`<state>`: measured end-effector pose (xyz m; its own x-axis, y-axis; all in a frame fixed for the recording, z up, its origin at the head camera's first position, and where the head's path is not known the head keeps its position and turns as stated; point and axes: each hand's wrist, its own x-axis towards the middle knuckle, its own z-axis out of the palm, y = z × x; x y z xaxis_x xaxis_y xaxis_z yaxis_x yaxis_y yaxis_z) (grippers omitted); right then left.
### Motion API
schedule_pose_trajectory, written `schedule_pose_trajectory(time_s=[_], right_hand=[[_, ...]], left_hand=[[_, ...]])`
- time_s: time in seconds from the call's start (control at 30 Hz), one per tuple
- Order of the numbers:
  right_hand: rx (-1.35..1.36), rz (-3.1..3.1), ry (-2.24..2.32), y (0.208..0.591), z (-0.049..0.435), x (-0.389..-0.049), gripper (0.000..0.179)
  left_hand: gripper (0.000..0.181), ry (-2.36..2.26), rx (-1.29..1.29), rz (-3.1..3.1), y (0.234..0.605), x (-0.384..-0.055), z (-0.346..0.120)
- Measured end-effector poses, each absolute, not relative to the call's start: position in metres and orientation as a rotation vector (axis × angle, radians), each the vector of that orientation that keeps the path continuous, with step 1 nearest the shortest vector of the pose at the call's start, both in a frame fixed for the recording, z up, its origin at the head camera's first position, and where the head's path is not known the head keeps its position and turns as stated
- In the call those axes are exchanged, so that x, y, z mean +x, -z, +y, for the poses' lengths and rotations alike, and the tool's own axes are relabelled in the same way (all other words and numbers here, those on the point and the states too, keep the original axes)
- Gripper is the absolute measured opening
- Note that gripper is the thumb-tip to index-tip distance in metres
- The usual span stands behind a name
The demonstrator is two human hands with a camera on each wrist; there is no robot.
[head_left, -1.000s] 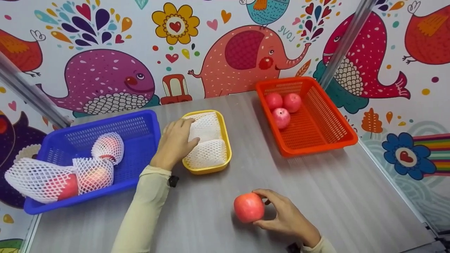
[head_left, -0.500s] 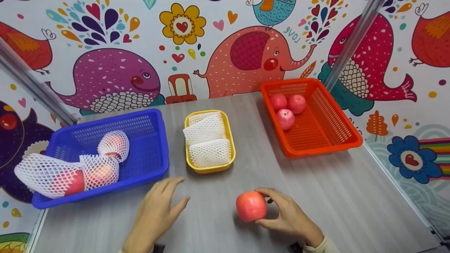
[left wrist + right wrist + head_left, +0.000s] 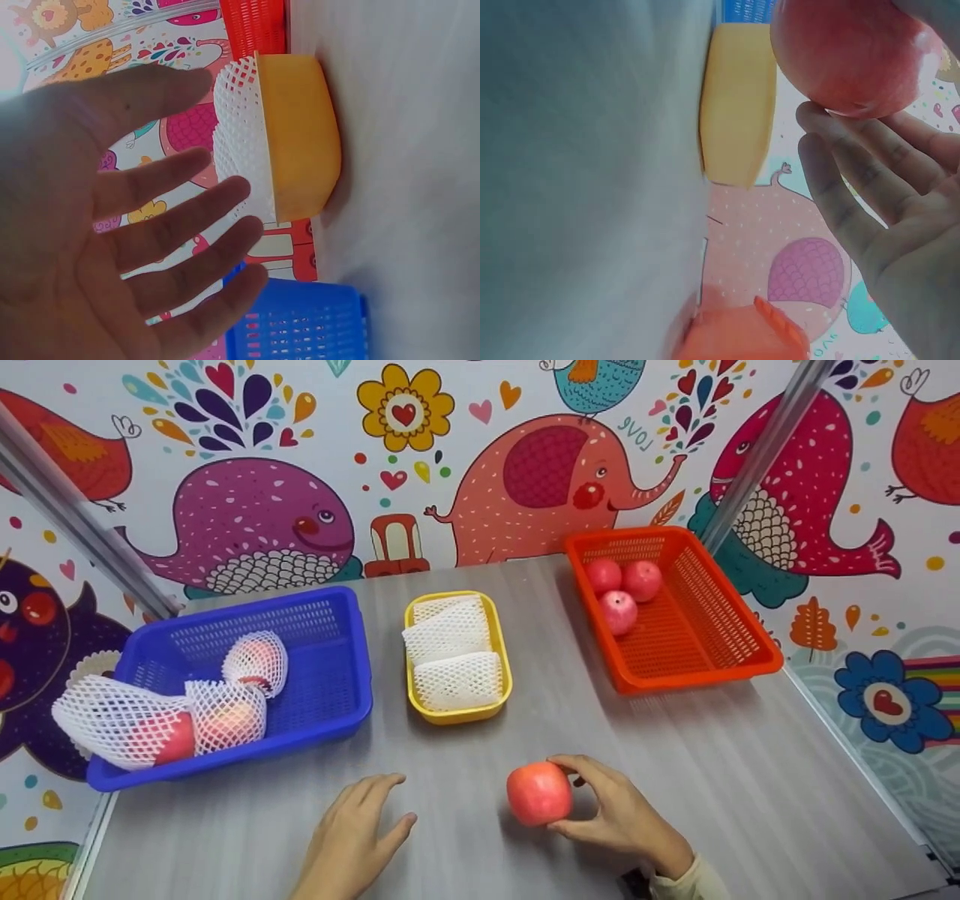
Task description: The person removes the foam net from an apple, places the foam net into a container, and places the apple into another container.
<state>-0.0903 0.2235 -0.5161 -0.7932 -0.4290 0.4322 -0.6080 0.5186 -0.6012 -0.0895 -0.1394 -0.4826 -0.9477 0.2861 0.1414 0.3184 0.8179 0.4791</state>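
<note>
My right hand (image 3: 626, 817) grips a red apple (image 3: 539, 793) between thumb and fingers, over the front middle of the table. In the right wrist view the apple (image 3: 855, 52) shows above the outstretched lower fingers. To its left, my left hand (image 3: 354, 834) holds nothing; the left wrist view shows its fingers (image 3: 187, 225) spread and lightly bent. Beyond both hands stands a small yellow basket (image 3: 459, 718) with white foam fruit nets (image 3: 457, 679) lying folded in it.
At the left, a blue basket (image 3: 330, 727) contains several apples in foam nets (image 3: 225, 716). An orange-red basket (image 3: 697, 679) at the back right has 3 bare apples (image 3: 619, 613) in its left end. A cartoon-printed wall (image 3: 480, 472) closes off the table's back.
My left hand has drawn back from the yellow basket toward the front, empty; one net there now lies askew. The right hand keeps its hold on the apple, nearly still.
</note>
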Motion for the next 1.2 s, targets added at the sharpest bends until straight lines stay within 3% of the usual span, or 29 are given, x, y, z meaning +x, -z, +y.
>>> schedule_pose_trajectory(time_s=[0.3, 0.57, 0.87, 1.1, 1.2], right_hand=[[0.923, -2.397, -0.911, 0.451, 0.288, -0.155, 0.070], [0.314, -2.851, -0.830, 0.401, 0.367, -0.250, 0.075], [-0.003, -3.274, -0.761, 0.402, 0.424, -0.333, 0.072], [-0.355, -3.384, -0.894, 0.416, 0.423, -0.353, 0.071], [-0.366, -3.407, -0.851, 0.422, 0.415, -0.358, 0.067]], left_hand=[[0.044, 0.781, -0.554, -2.870, 0.483, -0.095, -0.139], [0.044, 0.831, -0.497, -2.987, 0.486, -0.097, -0.138], [0.043, 0.861, -0.467, -3.060, 0.487, -0.095, -0.141], [0.043, 0.886, -0.429, -3.105, 0.490, -0.091, -0.146], [0.043, 0.850, -0.439, -3.073, 0.490, -0.091, -0.149]])
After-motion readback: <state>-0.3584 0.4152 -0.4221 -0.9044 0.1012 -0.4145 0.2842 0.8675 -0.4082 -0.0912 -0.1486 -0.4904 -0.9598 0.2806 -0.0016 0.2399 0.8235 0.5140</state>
